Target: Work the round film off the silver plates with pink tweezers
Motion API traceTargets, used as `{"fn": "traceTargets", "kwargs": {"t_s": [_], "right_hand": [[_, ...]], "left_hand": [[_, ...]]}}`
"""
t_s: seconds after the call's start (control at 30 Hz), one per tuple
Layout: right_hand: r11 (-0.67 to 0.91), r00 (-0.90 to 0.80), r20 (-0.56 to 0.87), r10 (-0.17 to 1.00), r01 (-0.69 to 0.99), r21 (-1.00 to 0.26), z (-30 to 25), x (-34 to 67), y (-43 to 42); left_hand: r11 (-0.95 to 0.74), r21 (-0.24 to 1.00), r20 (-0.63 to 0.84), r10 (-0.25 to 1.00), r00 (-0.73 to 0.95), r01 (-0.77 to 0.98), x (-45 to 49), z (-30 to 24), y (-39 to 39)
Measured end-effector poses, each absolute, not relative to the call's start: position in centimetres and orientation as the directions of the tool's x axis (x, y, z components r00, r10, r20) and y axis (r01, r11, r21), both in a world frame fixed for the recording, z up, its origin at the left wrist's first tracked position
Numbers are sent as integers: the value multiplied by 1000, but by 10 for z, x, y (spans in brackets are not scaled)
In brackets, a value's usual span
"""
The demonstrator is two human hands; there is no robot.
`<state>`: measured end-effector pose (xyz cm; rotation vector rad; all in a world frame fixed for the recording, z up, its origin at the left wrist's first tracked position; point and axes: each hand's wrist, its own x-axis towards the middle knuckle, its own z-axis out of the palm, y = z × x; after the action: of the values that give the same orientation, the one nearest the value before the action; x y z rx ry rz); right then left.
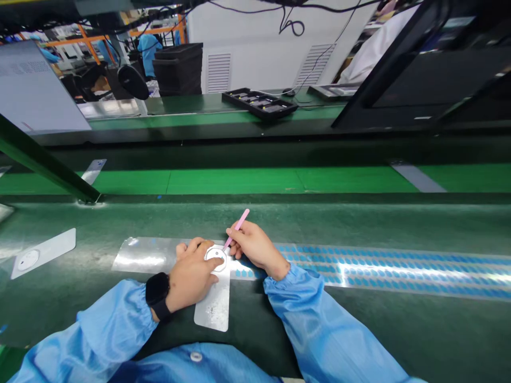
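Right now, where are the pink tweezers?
In the head view, the pink tweezers are gripped in the right hand, low and just right of centre, their tip at the round label beside the left hand, above the silvery backing strip.

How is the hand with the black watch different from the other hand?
The left hand wears a black watch, while the right hand shows no watch. The left hand lies flat, with its fingers on a round white piece, while the right hand pinches pink tweezers. The left hand also sits lower in the view than the right hand. Both hands come out of blue sleeves gathered at the wrist.
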<state>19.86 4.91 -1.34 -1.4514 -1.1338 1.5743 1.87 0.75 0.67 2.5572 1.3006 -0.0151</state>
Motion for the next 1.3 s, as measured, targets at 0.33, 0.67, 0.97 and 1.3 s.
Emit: {"fn": "traceTargets", "kwargs": {"t_s": [0.33,0.67,0.97,1.3], "right_hand": [[-381,-92,-379,921,-7,-924,-12,197,50],[-423,-144,-402,904,-172,-890,-11,211,54],[-472,-145,-450,881,-326,-819,-6,210,55],[-462,-152,-438,886,-371,-806,-12,210,56]], "left_hand": [[-534,255,-182,793,582,806,23,6,12],[-488,300,-270,781,564,820,33,11,42],[-471,292,34,875,483,832,15,71,193],[-155,245,268,959,86,957,-59,90,256]]}}
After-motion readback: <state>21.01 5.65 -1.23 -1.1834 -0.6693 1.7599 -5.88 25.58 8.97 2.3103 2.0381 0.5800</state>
